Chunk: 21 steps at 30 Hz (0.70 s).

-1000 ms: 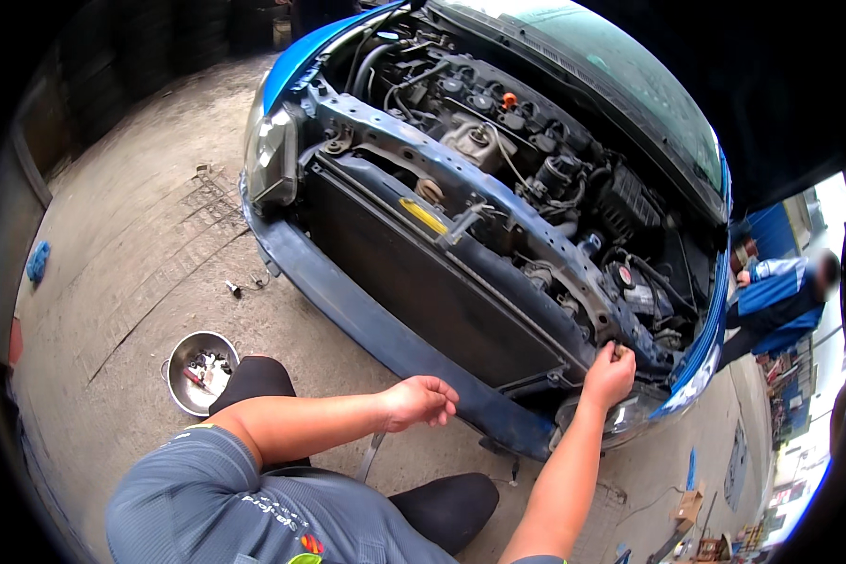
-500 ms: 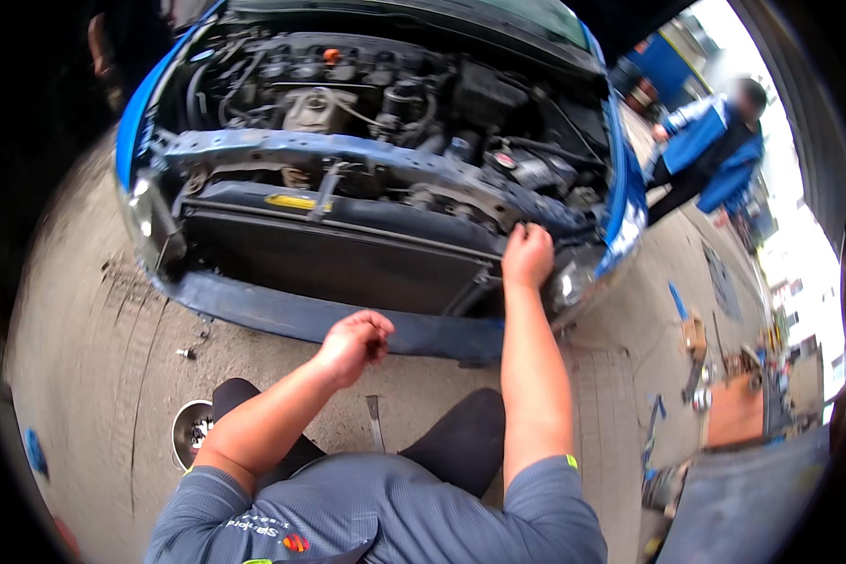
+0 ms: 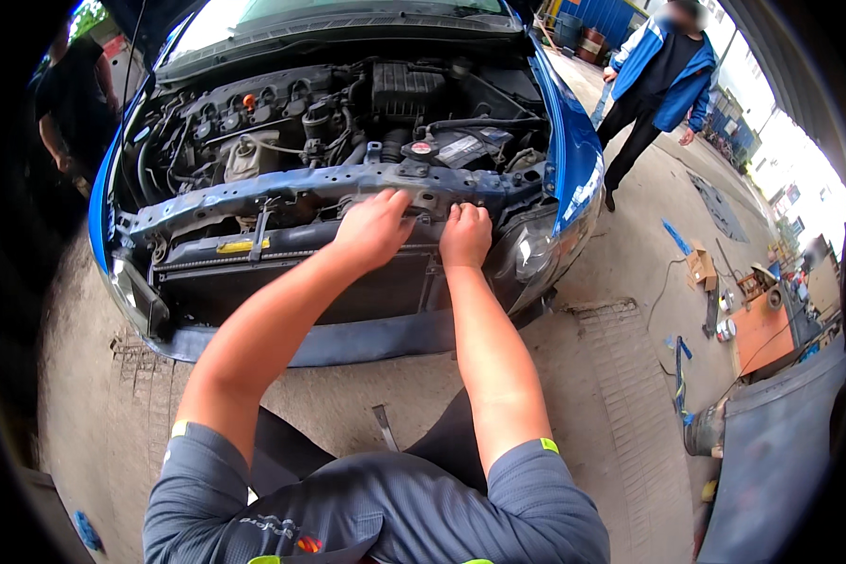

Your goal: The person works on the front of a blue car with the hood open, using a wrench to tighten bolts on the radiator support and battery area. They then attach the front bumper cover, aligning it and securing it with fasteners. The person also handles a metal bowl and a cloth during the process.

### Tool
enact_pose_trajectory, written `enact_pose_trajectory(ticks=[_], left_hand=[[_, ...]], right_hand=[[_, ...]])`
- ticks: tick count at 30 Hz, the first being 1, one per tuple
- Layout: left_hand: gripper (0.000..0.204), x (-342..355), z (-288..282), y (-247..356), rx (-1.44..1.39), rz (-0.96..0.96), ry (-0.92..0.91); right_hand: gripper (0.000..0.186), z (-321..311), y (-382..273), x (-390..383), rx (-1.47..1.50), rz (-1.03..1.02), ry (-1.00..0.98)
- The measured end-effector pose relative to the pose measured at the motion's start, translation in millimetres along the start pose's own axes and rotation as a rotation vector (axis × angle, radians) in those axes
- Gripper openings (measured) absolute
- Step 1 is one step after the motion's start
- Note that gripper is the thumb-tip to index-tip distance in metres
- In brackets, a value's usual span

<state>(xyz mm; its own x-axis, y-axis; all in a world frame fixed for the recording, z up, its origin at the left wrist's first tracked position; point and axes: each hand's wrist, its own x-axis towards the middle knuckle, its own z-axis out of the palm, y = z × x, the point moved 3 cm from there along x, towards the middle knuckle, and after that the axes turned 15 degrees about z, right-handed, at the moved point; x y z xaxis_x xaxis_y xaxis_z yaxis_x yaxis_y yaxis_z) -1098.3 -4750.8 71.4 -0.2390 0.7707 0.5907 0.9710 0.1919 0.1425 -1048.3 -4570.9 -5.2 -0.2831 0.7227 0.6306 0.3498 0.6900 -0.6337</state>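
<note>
In front of me is the open engine bay of a blue car, its front bumper off. A blue metal crossbar (image 3: 320, 181) runs over the radiator (image 3: 301, 282). Both my hands are at the crossbar's right part, close together. My left hand (image 3: 376, 226) has its fingers curled at the bar's front edge. Just to its right, my right hand (image 3: 465, 233) is closed with fingertips pinched near the bar, beside the right headlight (image 3: 528, 254). Whatever the fingers hold, if anything, is hidden or too small to make out. Behind the bar sit the battery (image 3: 475, 146) and the engine (image 3: 254, 122).
A flat metal tool (image 3: 384, 426) lies on the floor between my legs. One person (image 3: 663, 75) in a blue jacket stands at the right, another (image 3: 70, 103) in dark clothes at the far left. A cardboard box (image 3: 700, 268) and an orange-brown board (image 3: 763, 331) are at the right.
My left hand has moved up and forward from in front of the bumper beam to the crossbar, near my right hand. The view has shifted, and the person in blue stands more upright.
</note>
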Motion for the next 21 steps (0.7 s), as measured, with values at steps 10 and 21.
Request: enact_pose_trajectory(ticks=[10, 21], left_hand=[[0.078, 122.4, 51.2, -6.2, 0.407, 0.314, -0.573], [0.078, 123.6, 49.6, -7.5, 0.320, 0.371, -0.590]], right_hand=[[0.017, -4.9, 3.1, 6.3, 0.117, 0.008, -0.003], [0.017, -5.5, 6.5, 4.5, 0.297, 0.108, -0.053]])
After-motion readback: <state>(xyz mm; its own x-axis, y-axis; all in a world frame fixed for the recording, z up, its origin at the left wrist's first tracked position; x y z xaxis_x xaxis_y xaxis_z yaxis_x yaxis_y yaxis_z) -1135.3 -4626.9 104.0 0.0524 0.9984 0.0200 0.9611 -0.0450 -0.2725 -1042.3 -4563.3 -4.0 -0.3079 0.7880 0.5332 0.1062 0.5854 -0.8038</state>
